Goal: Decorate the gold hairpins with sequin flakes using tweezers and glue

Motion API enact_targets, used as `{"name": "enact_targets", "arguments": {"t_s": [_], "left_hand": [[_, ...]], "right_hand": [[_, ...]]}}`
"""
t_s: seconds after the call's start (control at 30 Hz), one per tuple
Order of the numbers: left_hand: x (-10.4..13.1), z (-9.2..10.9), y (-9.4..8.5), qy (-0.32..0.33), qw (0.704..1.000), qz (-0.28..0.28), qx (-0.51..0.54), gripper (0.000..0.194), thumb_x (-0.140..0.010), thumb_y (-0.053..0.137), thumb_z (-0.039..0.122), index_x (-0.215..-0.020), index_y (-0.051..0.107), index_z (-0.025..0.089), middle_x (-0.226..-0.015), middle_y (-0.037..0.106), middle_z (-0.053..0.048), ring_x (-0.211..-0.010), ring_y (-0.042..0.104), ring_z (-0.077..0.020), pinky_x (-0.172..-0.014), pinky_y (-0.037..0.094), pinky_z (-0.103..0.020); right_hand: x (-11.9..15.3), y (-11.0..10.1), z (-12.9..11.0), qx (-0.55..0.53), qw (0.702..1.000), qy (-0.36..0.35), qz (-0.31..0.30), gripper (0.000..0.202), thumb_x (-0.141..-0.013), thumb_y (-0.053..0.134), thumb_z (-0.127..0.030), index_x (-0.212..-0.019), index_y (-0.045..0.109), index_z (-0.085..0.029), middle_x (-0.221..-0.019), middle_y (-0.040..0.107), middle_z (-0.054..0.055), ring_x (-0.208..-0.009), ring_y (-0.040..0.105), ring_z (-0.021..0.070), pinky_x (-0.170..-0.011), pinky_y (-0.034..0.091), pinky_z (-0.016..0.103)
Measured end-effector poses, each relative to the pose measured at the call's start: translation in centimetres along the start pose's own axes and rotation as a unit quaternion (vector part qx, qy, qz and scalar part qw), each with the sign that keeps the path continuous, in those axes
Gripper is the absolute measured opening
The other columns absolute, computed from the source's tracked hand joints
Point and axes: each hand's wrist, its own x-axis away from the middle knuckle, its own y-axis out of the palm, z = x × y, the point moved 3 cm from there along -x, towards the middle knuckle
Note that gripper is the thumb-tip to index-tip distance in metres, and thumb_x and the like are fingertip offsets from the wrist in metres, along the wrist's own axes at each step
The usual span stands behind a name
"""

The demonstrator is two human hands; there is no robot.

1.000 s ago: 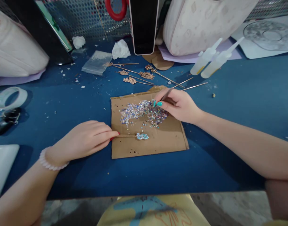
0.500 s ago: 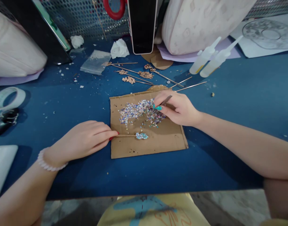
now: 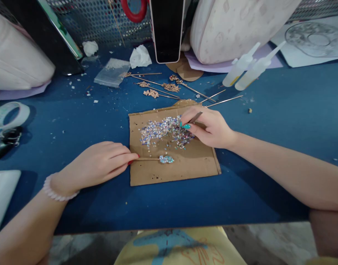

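Observation:
My left hand (image 3: 102, 162) pinches the thin stick of a hairpin (image 3: 166, 159), whose head is covered in pale blue sparkly stones. That head lies low over a brown cardboard piece (image 3: 193, 163). My right hand (image 3: 209, 127) is closed on metal tweezers (image 3: 196, 117); their tips are hidden behind the fingers, over the right part of a pile of small shiny stones (image 3: 157, 129). The pile spreads across the upper half of the cardboard. Beyond the cardboard lie several gold-coloured hairpins (image 3: 171, 87) with bare ornamental heads.
Two glue bottles (image 3: 242, 71) stand at the back right. A phone (image 3: 167, 33) is upright at the back, near crumpled tissue (image 3: 140, 57) and a plastic bag (image 3: 112, 72). A tape roll (image 3: 11, 115) and black object (image 3: 7, 141) lie at left.

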Motion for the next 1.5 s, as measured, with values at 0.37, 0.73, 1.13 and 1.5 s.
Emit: {"name": "enact_targets", "arguments": {"t_s": [0.37, 0.73, 1.13, 1.5], "left_hand": [[-0.03, 0.05, 0.00, 0.018, 1.000, 0.003, -0.016, 0.028, -0.095, 0.048, 0.023, -0.122, 0.057, 0.020, -0.102, 0.066, -0.006, -0.089, 0.060, -0.0187, -0.078, 0.045, -0.033], [-0.08, 0.10, -0.05, 0.026, 1.000, 0.011, -0.013, 0.028, -0.095, 0.048, 0.021, -0.121, 0.056, 0.019, -0.102, 0.066, -0.005, -0.088, 0.059, -0.0184, -0.078, 0.044, -0.032], [-0.35, 0.32, -0.27, 0.028, 0.999, 0.008, -0.017, 0.027, -0.095, 0.047, 0.019, -0.121, 0.055, 0.018, -0.100, 0.065, -0.004, -0.087, 0.057, -0.0175, -0.077, 0.042, -0.031], [-0.28, 0.51, -0.33, 0.036, 0.999, 0.015, -0.029, 0.027, -0.095, 0.045, 0.018, -0.121, 0.054, 0.017, -0.101, 0.065, -0.004, -0.088, 0.057, -0.0179, -0.078, 0.041, -0.032]], "right_hand": [[0.02, 0.02, 0.02, 0.000, 1.000, 0.004, 0.020, 0.007, -0.092, 0.049, -0.019, -0.092, 0.056, -0.020, -0.082, 0.063, 0.002, -0.074, 0.061, 0.0119, -0.068, 0.049, 0.027], [0.23, -0.01, 0.09, 0.018, 1.000, 0.001, 0.020, 0.010, -0.089, 0.049, -0.013, -0.094, 0.056, -0.018, -0.085, 0.064, 0.004, -0.078, 0.063, 0.0132, -0.070, 0.051, 0.028], [0.23, -0.07, -0.10, 0.042, 0.999, 0.010, 0.015, 0.011, -0.090, 0.048, -0.013, -0.095, 0.055, -0.020, -0.087, 0.065, 0.004, -0.078, 0.063, 0.0132, -0.064, 0.051, 0.027], [0.15, 0.03, -0.17, 0.055, 0.998, -0.006, 0.015, 0.013, -0.090, 0.047, -0.010, -0.094, 0.055, -0.020, -0.089, 0.065, 0.005, -0.084, 0.064, 0.0140, -0.071, 0.053, 0.029]]}}
